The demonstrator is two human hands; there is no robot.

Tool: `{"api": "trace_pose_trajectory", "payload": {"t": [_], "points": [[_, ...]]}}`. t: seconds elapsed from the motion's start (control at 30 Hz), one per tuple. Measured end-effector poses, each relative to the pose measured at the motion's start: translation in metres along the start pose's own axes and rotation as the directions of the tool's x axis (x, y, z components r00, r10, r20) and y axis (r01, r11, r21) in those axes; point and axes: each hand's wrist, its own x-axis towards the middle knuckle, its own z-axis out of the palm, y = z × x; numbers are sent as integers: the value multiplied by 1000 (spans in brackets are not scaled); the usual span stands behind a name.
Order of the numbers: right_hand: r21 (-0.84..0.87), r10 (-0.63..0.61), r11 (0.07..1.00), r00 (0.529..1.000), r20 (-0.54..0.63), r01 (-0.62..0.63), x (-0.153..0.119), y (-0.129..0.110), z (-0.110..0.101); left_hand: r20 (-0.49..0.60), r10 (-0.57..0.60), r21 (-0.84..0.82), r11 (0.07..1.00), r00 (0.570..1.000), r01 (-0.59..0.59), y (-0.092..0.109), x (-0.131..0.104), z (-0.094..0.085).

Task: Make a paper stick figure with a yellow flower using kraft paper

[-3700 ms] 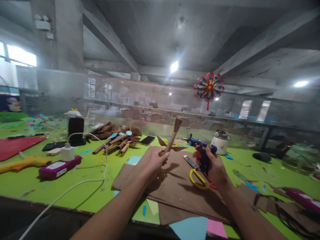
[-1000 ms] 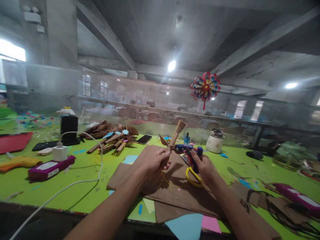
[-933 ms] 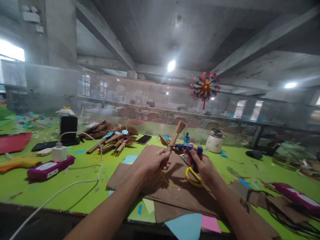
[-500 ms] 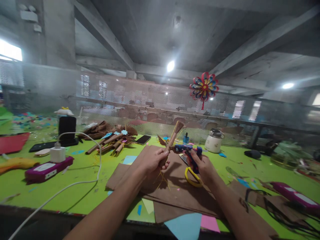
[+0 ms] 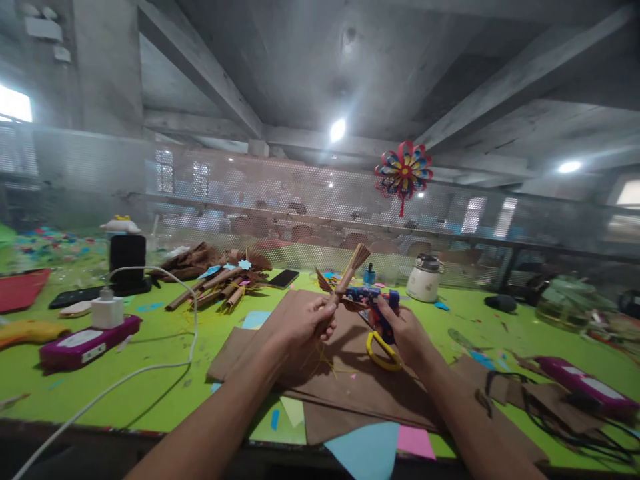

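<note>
My left hand (image 5: 313, 323) is closed round a rolled brown paper piece (image 5: 349, 272) that slants up to the right and ends in a fringed, brush-like top. In my right hand (image 5: 403, 327) is a dark blue, pistol-shaped glue gun (image 5: 373, 295), its front end close beside the paper roll. A folded brown paper fan (image 5: 324, 281) shows just left of the roll. Scissors with yellow handles (image 5: 383, 352) rest below the glue gun on brown paper sheets (image 5: 360, 393). Thin yellow strands hang under my left hand.
Brown paper rolls (image 5: 215, 283) lie heaped at the back left, beside a phone (image 5: 284, 279). A purple power strip (image 5: 90, 341) with a white cable is at left. A white jug (image 5: 424, 279) stands behind; another purple strip (image 5: 585, 387) is at right.
The whole view has shifted slightly, so things appear a little further left. The paper roll in my left hand has tilted slightly more to the right, and more of the brown fan shows.
</note>
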Motion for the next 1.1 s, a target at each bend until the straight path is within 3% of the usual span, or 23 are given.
{"api": "trace_pose_trajectory", "payload": {"t": [0.43, 0.73, 1.1], "points": [[15, -22, 1000, 1000, -20, 22, -1, 3, -3, 0, -13, -53, 999, 1000, 13, 3, -1, -1], [-102, -49, 993, 999, 14, 51, -1, 5, -5, 21, -49, -57, 997, 999, 50, 6, -2, 1], [23, -78, 997, 996, -39, 79, 1, 4, -5, 30, -52, -92, 994, 998, 54, 8, -4, 2]]}}
